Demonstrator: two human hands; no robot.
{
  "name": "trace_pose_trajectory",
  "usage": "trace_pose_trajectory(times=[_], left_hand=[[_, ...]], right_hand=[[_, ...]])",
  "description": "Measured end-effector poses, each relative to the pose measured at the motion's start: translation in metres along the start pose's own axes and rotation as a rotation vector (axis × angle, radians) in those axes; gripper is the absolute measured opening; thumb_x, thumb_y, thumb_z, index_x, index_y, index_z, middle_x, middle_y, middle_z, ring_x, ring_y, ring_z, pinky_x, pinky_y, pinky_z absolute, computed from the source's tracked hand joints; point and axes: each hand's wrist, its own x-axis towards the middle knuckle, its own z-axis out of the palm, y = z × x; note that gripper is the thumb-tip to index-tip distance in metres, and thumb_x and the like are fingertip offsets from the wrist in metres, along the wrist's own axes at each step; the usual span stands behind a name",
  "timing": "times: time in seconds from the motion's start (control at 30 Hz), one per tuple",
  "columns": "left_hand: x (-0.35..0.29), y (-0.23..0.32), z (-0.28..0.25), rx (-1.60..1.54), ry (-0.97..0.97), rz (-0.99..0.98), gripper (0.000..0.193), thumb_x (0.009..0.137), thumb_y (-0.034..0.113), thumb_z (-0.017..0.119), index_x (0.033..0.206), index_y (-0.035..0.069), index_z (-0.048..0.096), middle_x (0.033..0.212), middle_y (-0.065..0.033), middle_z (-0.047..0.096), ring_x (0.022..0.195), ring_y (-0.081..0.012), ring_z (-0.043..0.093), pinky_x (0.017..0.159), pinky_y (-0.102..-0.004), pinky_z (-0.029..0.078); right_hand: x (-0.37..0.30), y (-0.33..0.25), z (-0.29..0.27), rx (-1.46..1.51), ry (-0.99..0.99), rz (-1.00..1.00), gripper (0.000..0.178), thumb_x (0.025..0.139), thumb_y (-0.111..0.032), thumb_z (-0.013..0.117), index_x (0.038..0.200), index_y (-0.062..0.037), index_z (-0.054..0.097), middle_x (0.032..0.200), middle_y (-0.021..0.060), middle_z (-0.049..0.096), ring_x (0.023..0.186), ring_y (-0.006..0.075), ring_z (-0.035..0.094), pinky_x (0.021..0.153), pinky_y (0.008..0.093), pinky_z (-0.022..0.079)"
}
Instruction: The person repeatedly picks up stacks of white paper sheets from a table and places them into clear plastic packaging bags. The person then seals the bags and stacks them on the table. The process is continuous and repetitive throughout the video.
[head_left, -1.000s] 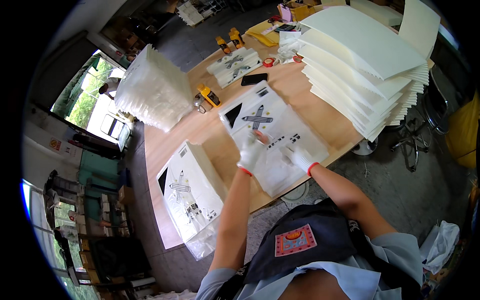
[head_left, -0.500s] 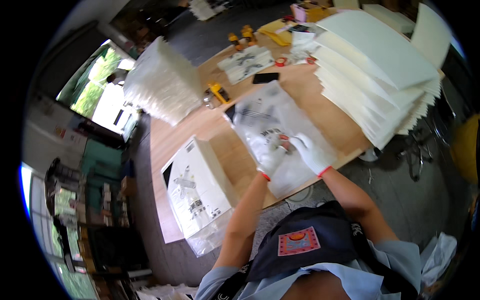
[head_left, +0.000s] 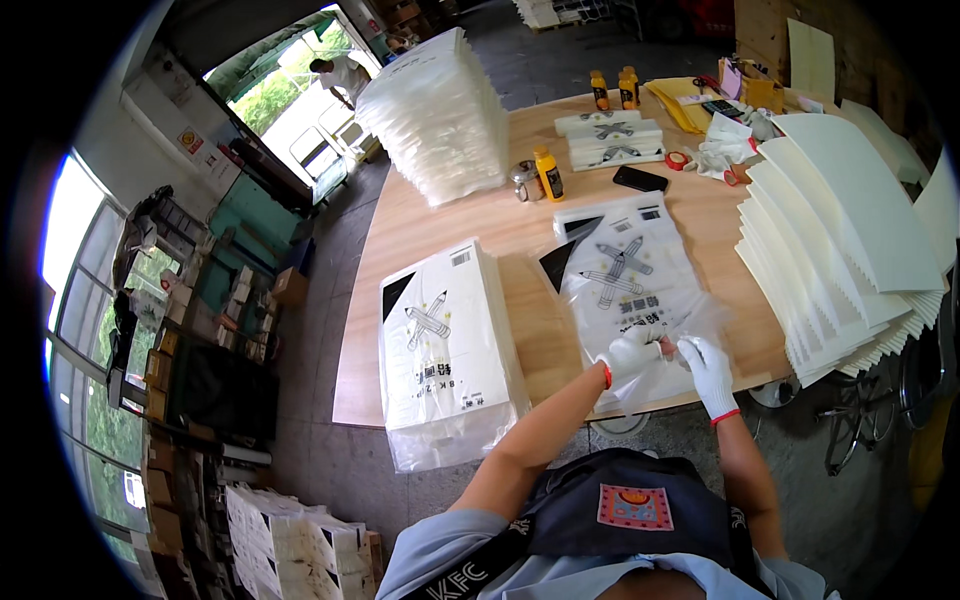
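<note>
Flat on the table before me lie clear plastic bags (head_left: 610, 300) printed with crossed pencils and a black corner. Both my hands wear white knit gloves with red cuffs. My left hand (head_left: 633, 356) pinches the near part of the top bag, bare fingertips showing. Close to its right, my right hand (head_left: 708, 372) has its thumb and fingers closed at the same loose film, which stands up in wrinkles between the hands. Left of these bags is a thick stack of filled bags of white paper (head_left: 440, 345), their slack ends hanging over the table's near edge.
A tall pile of clear film packs (head_left: 440, 120) stands far left, with fanned white sheets (head_left: 850, 230) at right. Toward the back are a yellow bottle (head_left: 548, 174), a glass jar (head_left: 525, 182), a black phone (head_left: 640, 179) and red tape (head_left: 677, 160). Another person (head_left: 342, 77) stands by the doorway.
My view has turned, so the table sits differently in it. My hands have shifted toward the bag's near end, and the film there is now lifted and wrinkled.
</note>
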Motion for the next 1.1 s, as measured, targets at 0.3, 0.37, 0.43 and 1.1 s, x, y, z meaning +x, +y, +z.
trace_pose_trajectory(times=[0.3, 0.37, 0.43, 1.1], left_hand=[[0.019, -0.029, -0.056, -0.441, 0.174, 0.191, 0.022, 0.093, 0.024, 0.058, 0.089, 0.003, 0.063, 0.078, -0.0011, 0.061, 0.071, -0.0109, 0.056, 0.065, -0.0253, 0.045], [0.019, -0.018, -0.050, -0.488, 0.189, 0.111, 0.027, 0.094, 0.029, 0.056, 0.087, 0.004, 0.064, 0.078, -0.0012, 0.062, 0.069, -0.0109, 0.053, 0.064, -0.0253, 0.043], [0.003, 0.016, -0.034, -0.478, 0.109, 0.040, 0.029, 0.094, 0.031, 0.056, 0.086, 0.004, 0.064, 0.078, -0.0017, 0.062, 0.070, -0.0106, 0.054, 0.064, -0.0247, 0.043], [-0.015, 0.053, -0.022, -0.169, 0.166, 0.040, 0.021, 0.092, 0.005, 0.052, 0.112, 0.007, 0.056, 0.102, -0.0023, 0.066, 0.067, -0.0032, 0.051, 0.060, -0.0183, 0.044]], right_hand=[[-0.038, 0.054, -0.037, -0.409, -0.232, 0.161, 0.036, 0.091, -0.031, 0.056, 0.074, 0.0003, 0.062, 0.064, 0.0079, 0.062, 0.059, 0.0125, 0.057, 0.055, 0.0302, 0.044], [-0.048, 0.080, -0.043, -0.113, -0.219, 0.264, 0.038, 0.092, -0.034, 0.056, 0.075, -0.0001, 0.063, 0.065, 0.0083, 0.063, 0.060, 0.0142, 0.059, 0.057, 0.0318, 0.045], [-0.042, 0.057, -0.033, 0.058, -0.079, 0.258, 0.040, 0.091, -0.040, 0.056, 0.088, -0.0010, 0.064, 0.079, 0.0124, 0.064, 0.077, 0.0163, 0.062, 0.065, 0.0318, 0.047], [-0.015, -0.072, -0.041, -0.066, -0.342, -0.023, 0.021, 0.087, -0.024, 0.055, 0.083, -0.0031, 0.059, 0.074, 0.0123, 0.064, 0.068, 0.0303, 0.063, 0.060, 0.0400, 0.048]])
